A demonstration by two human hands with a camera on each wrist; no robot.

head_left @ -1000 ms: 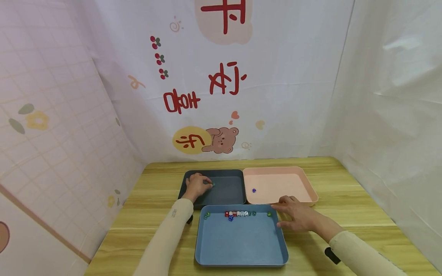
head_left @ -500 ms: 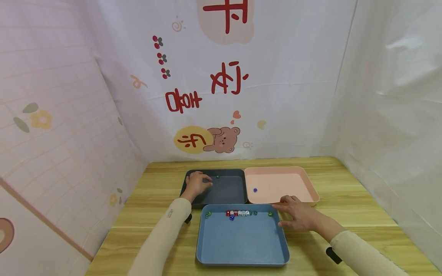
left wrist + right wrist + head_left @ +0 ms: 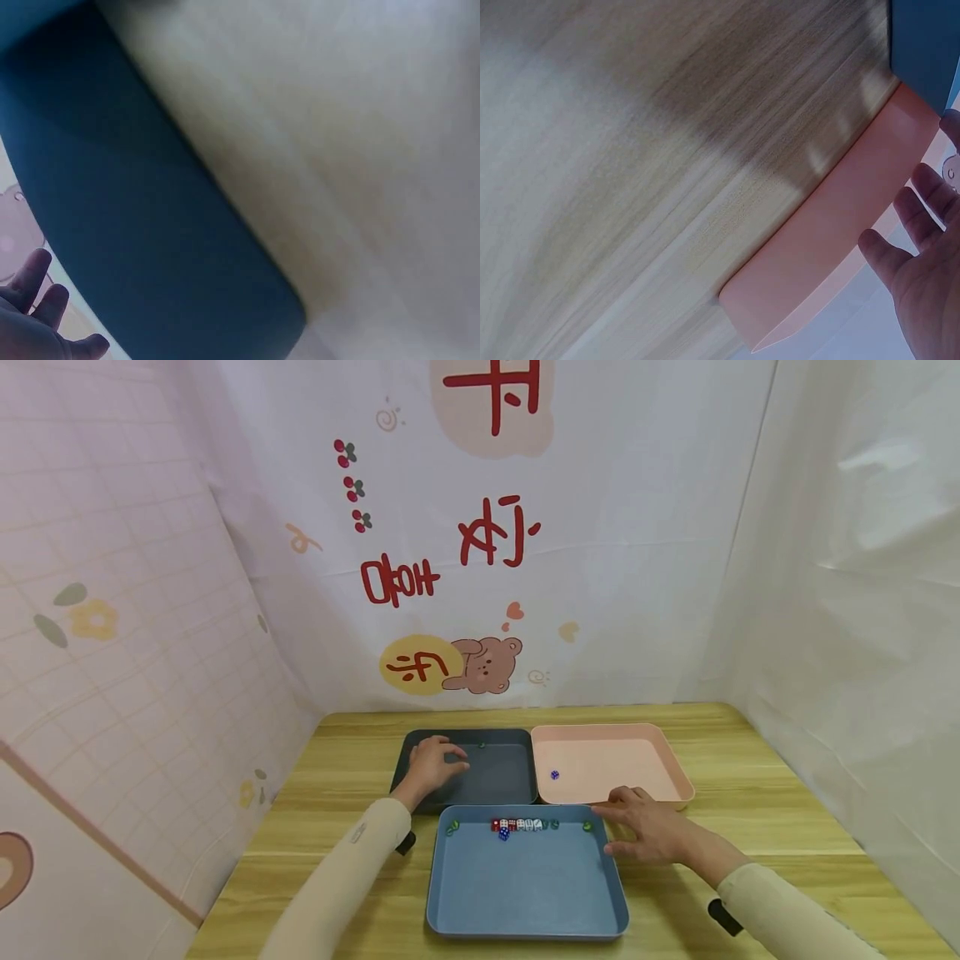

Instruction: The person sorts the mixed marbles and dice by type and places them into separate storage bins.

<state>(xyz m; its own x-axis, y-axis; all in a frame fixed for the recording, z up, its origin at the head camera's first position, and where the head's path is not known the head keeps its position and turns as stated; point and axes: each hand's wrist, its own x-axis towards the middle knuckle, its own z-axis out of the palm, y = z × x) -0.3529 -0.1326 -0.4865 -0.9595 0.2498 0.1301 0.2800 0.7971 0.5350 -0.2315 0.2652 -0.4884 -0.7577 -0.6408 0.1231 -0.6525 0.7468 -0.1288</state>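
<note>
My left hand (image 3: 433,770) hovers over the dark tray (image 3: 498,777), thumb and fingers spread apart with nothing between them. A small green marble-like piece (image 3: 482,745) lies in that tray near its back wall, beyond the fingertips. In the left wrist view only some fingers (image 3: 49,304) show beside a dark tray wall. Fingers of my right hand (image 3: 645,827) rest at the right rim of the blue tray (image 3: 525,893), loosely extended and holding nothing. Along the blue tray's back sit red and white dice (image 3: 517,824), a blue die (image 3: 504,834) and several green pieces (image 3: 587,827).
A peach tray (image 3: 611,760) adjoins the dark tray on the right and holds one blue die (image 3: 555,775). All the trays stand on a wood-grain table (image 3: 765,827). White printed sheets (image 3: 637,568) wall in the back and sides.
The left fingers have let go of the green piece, which has rolled to the back of the dark tray. The left hand has shifted slightly right since. My right hand has stayed put.
</note>
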